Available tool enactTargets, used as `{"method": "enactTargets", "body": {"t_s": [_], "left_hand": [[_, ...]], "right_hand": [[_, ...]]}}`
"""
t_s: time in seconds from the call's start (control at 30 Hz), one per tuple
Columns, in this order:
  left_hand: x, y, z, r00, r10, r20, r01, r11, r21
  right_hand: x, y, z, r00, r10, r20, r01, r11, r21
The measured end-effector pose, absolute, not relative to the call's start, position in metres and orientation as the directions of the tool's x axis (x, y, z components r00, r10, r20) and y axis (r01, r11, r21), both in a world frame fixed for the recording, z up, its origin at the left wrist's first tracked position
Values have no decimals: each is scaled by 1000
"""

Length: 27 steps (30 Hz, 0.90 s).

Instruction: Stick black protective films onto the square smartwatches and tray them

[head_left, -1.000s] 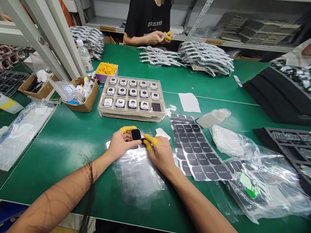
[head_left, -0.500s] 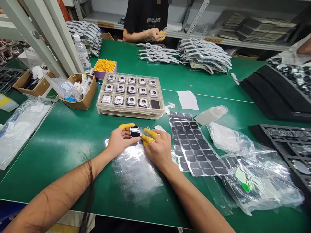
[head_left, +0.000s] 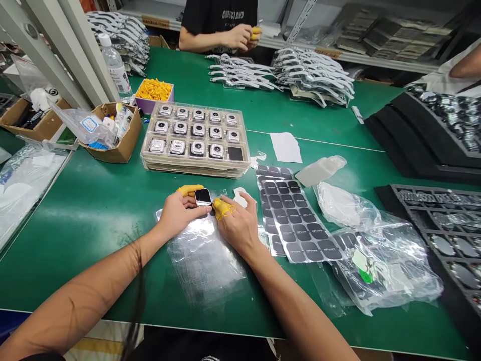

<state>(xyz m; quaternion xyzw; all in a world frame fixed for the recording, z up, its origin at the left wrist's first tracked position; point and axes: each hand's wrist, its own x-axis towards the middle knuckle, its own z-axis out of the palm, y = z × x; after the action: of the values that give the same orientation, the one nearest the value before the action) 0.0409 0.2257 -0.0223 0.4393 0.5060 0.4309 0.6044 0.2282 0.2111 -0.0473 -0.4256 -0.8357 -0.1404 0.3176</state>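
My left hand (head_left: 180, 210), with a yellow finger cot on its index finger, is closed round the edges of a smartwatch case (head_left: 203, 196), its dark screen facing up. My right hand (head_left: 238, 223), in yellow finger cots, has its thumb and forefinger pinched together at the watch's right edge; what they grip, if anything, is hidden. Beneath both hands lie clear plastic film sheets (head_left: 206, 265). Beyond them stands a stacked clear tray (head_left: 193, 168) holding rows of watch cases, with one dark cell at its near right corner. Sheets of dark square stickers (head_left: 300, 215) lie right of my right hand.
At the left are a cardboard box (head_left: 130, 143) of small items, a purple box (head_left: 171, 103) of yellow finger cots and a bottle (head_left: 115, 70). Plastic bags (head_left: 391, 271) and black foam trays (head_left: 409, 200) lie right. A co-worker (head_left: 221, 35) stands across the green table (head_left: 120, 200).
The view has shifted slightly. The watch's screen has lost its white reflection bands and looks dark. My right fingers have bunched closer to the watch's edge, with the outer fingers lifted.
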Motion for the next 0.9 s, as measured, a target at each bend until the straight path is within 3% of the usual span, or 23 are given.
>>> {"method": "enactTargets", "body": {"t_s": [0.13, 0.33, 0.6, 0.8, 0.9], "left_hand": [[41, 226, -22, 110, 968, -226, -79, 235, 969], [41, 226, -22, 102, 968, -228, -71, 236, 969], [41, 226, -22, 85, 976, -202, -98, 210, 973], [38, 227, -25, 80, 972, -222, -88, 229, 969], [37, 226, -30, 75, 969, -235, -63, 240, 969]], "right_hand": [[228, 208, -44, -392, 665, 635, 858, 514, -9], [229, 210, -53, -425, 703, 570, 794, 592, -138], [228, 210, -45, -401, 693, 599, 847, 530, -46], [243, 211, -50, -449, 735, 507, 739, 625, -251], [261, 208, -43, -552, 741, 383, 618, 672, -409]]}}
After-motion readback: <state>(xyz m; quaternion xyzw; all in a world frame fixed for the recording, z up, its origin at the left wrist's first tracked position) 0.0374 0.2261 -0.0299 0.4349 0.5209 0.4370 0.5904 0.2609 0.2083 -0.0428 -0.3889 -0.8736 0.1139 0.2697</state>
